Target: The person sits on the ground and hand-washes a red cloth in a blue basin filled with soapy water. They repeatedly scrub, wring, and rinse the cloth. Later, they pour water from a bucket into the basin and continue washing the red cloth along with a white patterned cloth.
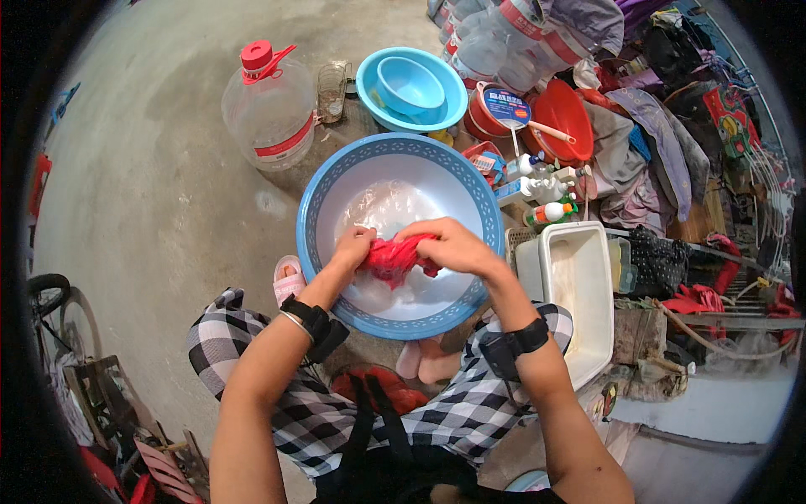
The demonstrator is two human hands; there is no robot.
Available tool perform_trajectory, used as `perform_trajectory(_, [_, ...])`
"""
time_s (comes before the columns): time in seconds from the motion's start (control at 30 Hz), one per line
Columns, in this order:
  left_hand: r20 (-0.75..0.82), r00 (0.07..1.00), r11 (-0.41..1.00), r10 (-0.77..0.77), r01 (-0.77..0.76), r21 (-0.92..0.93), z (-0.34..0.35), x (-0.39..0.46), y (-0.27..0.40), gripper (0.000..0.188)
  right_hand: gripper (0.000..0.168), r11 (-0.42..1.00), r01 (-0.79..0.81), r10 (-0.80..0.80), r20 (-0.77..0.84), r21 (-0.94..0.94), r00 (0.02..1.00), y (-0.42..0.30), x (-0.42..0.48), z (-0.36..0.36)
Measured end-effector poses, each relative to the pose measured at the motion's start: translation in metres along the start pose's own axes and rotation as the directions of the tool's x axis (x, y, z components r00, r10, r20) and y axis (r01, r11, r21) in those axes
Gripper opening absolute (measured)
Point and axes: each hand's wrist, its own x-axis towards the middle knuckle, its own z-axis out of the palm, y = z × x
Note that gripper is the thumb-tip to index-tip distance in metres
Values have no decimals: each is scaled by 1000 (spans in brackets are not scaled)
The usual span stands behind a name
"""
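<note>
A wet red cloth (397,258) is bunched between my two hands, over the blue-rimmed plastic basin (403,329). My left hand (354,247) grips its left end, fingers curled over the fabric. On the right side, my right hand (450,244) pinches the upper right of the cloth from above. Shallow, clear water (384,201) lies in the white bottom of the basin, beneath and beyond the cloth. Whether the cloth's lower tip touches the water, I cannot tell.
Beyond the basin stand two nested light-blue bowls (412,85) and a large clear water jug (271,113). To the right are several pump bottles (522,189), red basins (563,120) and a white rectangular tub (579,302). Bare concrete floor (157,189) extends to the left.
</note>
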Motion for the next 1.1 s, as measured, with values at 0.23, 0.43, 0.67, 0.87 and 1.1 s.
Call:
perform_trajectory(0.23, [320,933,617,163,156,-771,22,-52,77,40,39,992,83,-34,-435,95,900,1,5,-20])
perform_trajectory(0.43, [-159,926,541,341,-332,-773,48,-17,72,31,41,686,365,-693,-412,-630,592,38,35,31])
perform_trajectory(0.67, [-98,976,831,195,-218,-511,70,-46,90,42,34,961,156,-273,-726,-227,631,15,34,35])
perform_trajectory(0.87, [-321,935,974,152,-197,-112,73,-25,56,53,32,965,183,-261,-737,-186,624,33,44,37])
perform_trajectory(1.1, [-63,854,806,516,-459,374,52,-29,50,52,27,893,6,-329,-644,-450,690,67,53,21])
